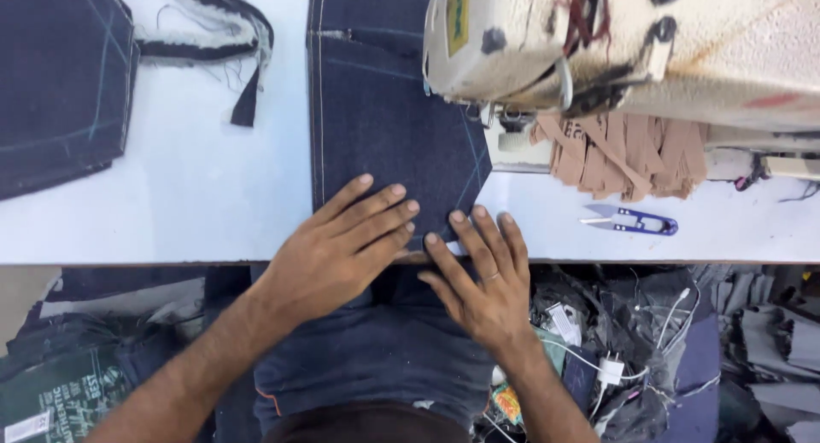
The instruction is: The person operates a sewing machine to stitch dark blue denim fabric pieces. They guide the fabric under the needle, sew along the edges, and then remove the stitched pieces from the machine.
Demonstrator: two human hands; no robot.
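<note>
- The denim (384, 118) lies flat on the worktop (196, 195), running from the edge at 6 o'clock up under the sewing machine (615, 41) at 1 o'clock, probably so the seam feeds straight.
- Left hand (342, 246) presses it palm-down, fingers spread, grip released.
- Right hand (483, 276) lies flat at the denim's near edge, fingers toward 11 o'clock, grasping nothing.
- Snips (632, 221) rest at 3 o'clock, within reach.

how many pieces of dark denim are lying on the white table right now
2: one denim panel under both hands, running to the sewing machine; another denim piece at the far left corner. More may lie out of frame.
</note>
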